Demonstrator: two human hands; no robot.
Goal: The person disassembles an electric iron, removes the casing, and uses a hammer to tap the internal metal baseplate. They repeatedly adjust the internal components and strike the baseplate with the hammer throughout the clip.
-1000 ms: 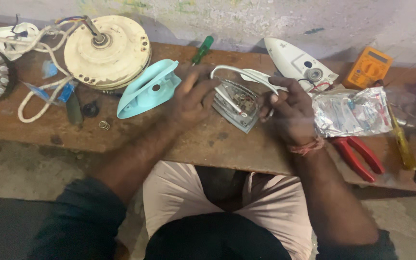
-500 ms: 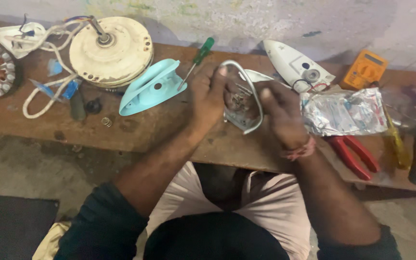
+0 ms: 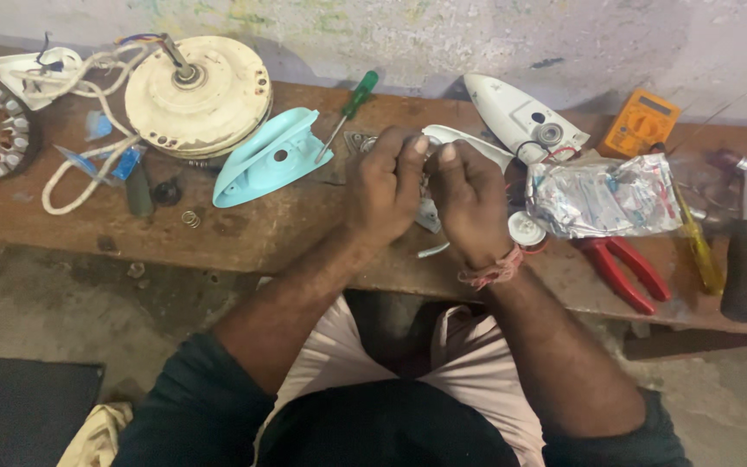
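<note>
Two hands meet over the bench [image 3: 244,238]: your left hand [image 3: 384,186] and right hand [image 3: 470,201] curl together, knuckles nearly touching, gripping a metal iron part [image 3: 426,214] between them, mostly hidden. At ten o'clock from them lies the teal cover [image 3: 268,157], with a green screwdriver [image 3: 349,105] at eleven. At two o'clock sits the white iron body [image 3: 520,117]; at three, crumpled foil [image 3: 603,197] and red pliers [image 3: 624,270].

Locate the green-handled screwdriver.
Head view: the green-handled screwdriver lies on the wooden bench, left of centre, between the light-blue plastic iron cover and the left hand.
</note>
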